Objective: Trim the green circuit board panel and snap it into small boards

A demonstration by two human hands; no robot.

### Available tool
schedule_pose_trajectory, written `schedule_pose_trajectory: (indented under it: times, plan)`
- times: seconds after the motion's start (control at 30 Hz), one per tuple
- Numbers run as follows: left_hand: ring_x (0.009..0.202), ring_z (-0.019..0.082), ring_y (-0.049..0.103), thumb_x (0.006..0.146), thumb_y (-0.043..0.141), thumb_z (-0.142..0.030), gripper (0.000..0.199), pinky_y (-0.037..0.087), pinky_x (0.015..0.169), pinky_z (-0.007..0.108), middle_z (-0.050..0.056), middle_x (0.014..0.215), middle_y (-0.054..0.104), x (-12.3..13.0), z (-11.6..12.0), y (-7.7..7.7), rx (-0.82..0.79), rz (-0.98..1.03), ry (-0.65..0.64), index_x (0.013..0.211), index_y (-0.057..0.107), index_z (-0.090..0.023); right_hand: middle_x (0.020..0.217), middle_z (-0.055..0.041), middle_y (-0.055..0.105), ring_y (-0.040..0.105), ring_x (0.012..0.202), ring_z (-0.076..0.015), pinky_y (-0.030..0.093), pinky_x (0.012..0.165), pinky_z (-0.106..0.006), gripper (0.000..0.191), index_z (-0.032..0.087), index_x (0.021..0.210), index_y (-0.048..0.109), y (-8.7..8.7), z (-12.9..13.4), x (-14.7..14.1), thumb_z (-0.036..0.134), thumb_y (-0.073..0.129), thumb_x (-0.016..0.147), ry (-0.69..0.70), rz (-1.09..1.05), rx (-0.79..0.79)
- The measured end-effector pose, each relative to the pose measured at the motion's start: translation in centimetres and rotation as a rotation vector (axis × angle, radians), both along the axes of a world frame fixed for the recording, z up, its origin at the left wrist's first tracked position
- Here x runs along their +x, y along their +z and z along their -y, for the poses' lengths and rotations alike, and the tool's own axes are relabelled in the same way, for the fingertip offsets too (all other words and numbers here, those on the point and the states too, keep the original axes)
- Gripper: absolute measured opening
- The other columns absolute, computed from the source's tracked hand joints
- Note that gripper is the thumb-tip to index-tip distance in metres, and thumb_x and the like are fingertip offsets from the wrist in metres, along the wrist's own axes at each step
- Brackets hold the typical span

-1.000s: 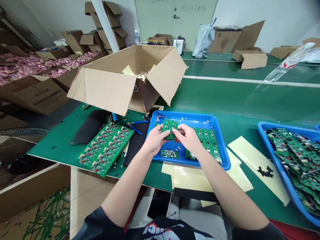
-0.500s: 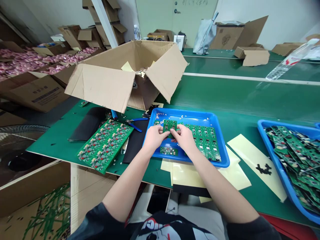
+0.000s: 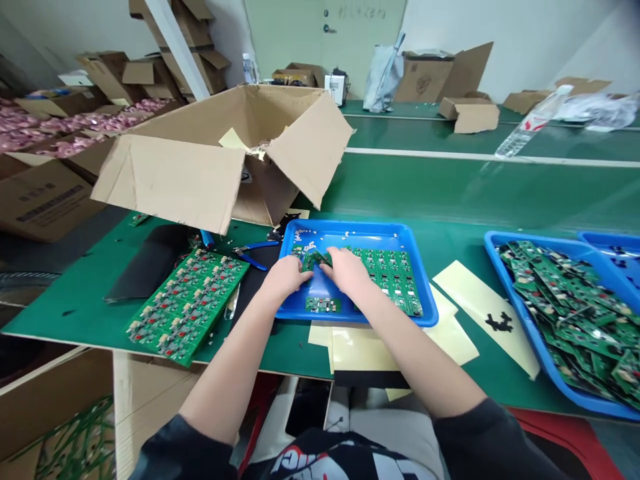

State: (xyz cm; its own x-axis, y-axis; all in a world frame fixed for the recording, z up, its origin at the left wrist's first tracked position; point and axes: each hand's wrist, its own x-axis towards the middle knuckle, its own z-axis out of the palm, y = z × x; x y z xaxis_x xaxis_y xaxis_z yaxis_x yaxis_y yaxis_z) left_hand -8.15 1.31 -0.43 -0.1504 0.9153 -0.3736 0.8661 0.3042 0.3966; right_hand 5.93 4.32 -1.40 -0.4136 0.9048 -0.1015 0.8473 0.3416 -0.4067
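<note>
Over the left part of the blue tray [image 3: 361, 225], my left hand [image 3: 286, 277] and my right hand [image 3: 346, 268] hold a small green circuit board [image 3: 315, 259] between them, fingers closed on it. The board is tilted and partly covered by the fingers. Below it in the tray lies a single board [image 3: 323, 305]. Joined green boards [image 3: 395, 270] fill the tray's right side, partly behind my right hand. Small pale bits [image 3: 305, 237] are scattered in the tray's upper left.
A populated board panel [image 3: 189, 303] lies at the left, near blue-handled pliers [image 3: 253, 253]. An open cardboard box [image 3: 175, 177] stands behind. Yellowish sheets [image 3: 365, 347] lie in front of the tray. Another blue tray [image 3: 520, 313] at the right holds piled boards.
The view has shifted right. The board between my hands, earlier flat towards the camera with two sections visible, is now lower and tilted, its sections angled.
</note>
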Motion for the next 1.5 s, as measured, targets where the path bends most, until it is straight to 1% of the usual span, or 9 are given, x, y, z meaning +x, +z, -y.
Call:
schedule_pose_trajectory:
  times: [0.1, 0.23, 0.43, 0.6, 0.8, 0.9, 1.0, 1.2, 1.5]
  plan:
    - [0.087, 0.031, 0.055, 0.079, 0.054, -0.032, 0.024, 0.038, 0.072, 0.036, 0.014, 0.083, 0.057, 0.5, -0.1, 1.0, 0.03, -0.221, -0.014, 0.076, 0.051, -0.008, 0.103, -0.0104, 0.054, 0.053, 0.093, -0.0238, 0.04, 0.079, -0.034, 0.035, 0.013, 0.109, 0.056, 0.3, -0.6, 1.1, 0.036, 0.049, 0.084, 0.012, -0.048, 0.033]
    - [0.091, 0.028, 0.052, 0.084, 0.048, -0.036, 0.035, 0.04, 0.074, 0.035, 0.014, 0.1, 0.05, 1.7, -0.3, 2.0, 0.134, -0.409, 0.024, 0.103, 0.052, -0.007, 0.101, -0.0016, 0.057, 0.054, 0.086, -0.0152, 0.041, 0.081, -0.029, 0.032, 0.017, 0.111, 0.059, 0.6, -2.5, 4.9, 0.032, 0.046, 0.085, -0.091, -0.217, 0.087]
    - [0.114, 0.031, 0.035, 0.076, 0.057, -0.045, 0.057, 0.031, 0.094, 0.038, 0.017, 0.12, 0.039, 3.9, -3.1, 0.2, 0.19, -0.277, -0.27, 0.118, 0.051, -0.006, 0.122, -0.0137, 0.045, 0.035, 0.117, -0.0283, 0.028, 0.098, -0.036, 0.043, 0.011, 0.108, 0.063, -1.0, -4.7, 6.5, 0.042, 0.055, 0.079, -0.065, -0.005, 0.171]
    - [0.108, 0.029, 0.04, 0.073, 0.062, -0.036, 0.043, 0.031, 0.091, 0.037, 0.016, 0.111, 0.046, 3.7, -5.2, -1.0, 0.182, -0.137, -0.277, 0.106, 0.057, -0.008, 0.126, -0.0206, 0.039, 0.022, 0.125, -0.0339, 0.019, 0.103, -0.043, 0.041, 0.004, 0.095, 0.064, -3.2, -4.8, 4.2, 0.034, 0.068, 0.067, -0.065, -0.141, 0.133]
    - [0.072, 0.016, 0.05, 0.071, 0.064, -0.025, 0.02, 0.037, 0.067, 0.027, 0.006, 0.076, 0.056, 2.4, -5.4, -0.3, 0.296, 0.22, -0.159, 0.078, 0.057, -0.008, 0.106, -0.0064, 0.054, 0.048, 0.103, -0.0134, 0.035, 0.095, -0.026, 0.028, 0.009, 0.1, 0.055, -1.8, -5.2, 4.2, 0.021, 0.06, 0.075, -0.048, -0.456, 0.097]
    - [0.067, 0.012, 0.052, 0.073, 0.059, -0.03, 0.025, 0.04, 0.062, 0.023, 0.006, 0.075, 0.057, 2.0, -5.2, -0.5, 0.335, 0.484, -0.055, 0.078, 0.056, -0.007, 0.1, -0.008, 0.057, 0.055, 0.091, -0.0148, 0.044, 0.085, -0.032, 0.048, 0.009, 0.115, 0.045, -1.1, -4.7, 4.2, 0.03, 0.061, 0.075, -0.199, -0.728, -0.196]
    - [0.067, 0.011, 0.053, 0.071, 0.058, -0.035, 0.033, 0.043, 0.06, 0.022, 0.008, 0.079, 0.058, 1.9, -4.7, -1.1, 0.358, 0.671, 0.045, 0.085, 0.056, -0.005, 0.081, -0.0065, 0.058, 0.058, 0.071, -0.0142, 0.05, 0.069, -0.031, 0.029, 0.008, 0.095, 0.049, -1.2, -4.0, 3.6, 0.032, 0.055, 0.079, -0.225, -0.921, -0.49]
    - [0.06, 0.012, 0.051, 0.064, 0.063, -0.034, 0.03, 0.038, 0.054, 0.021, 0.007, 0.068, 0.057, 2.1, -4.2, -2.3, 0.453, 0.617, 0.147, 0.073, 0.057, -0.006, 0.053, -0.0003, 0.049, 0.054, 0.049, -0.0137, 0.048, 0.05, -0.026, 0.023, 0.011, 0.067, 0.041, -1.6, -3.1, 1.8, 0.027, 0.054, 0.078, -0.316, -0.935, -0.438]
    - [0.06, 0.012, 0.051, 0.066, 0.062, -0.032, 0.025, 0.037, 0.056, 0.022, 0.006, 0.064, 0.056, 1.5, -3.5, -1.8, 0.474, 0.44, 0.192, 0.07, 0.06, -0.007, 0.051, -0.0012, 0.049, 0.055, 0.05, -0.0164, 0.046, 0.048, -0.026, 0.028, 0.013, 0.06, 0.037, -2.2, -3.3, 0.5, 0.029, 0.052, 0.078, -0.307, -0.828, -0.353]
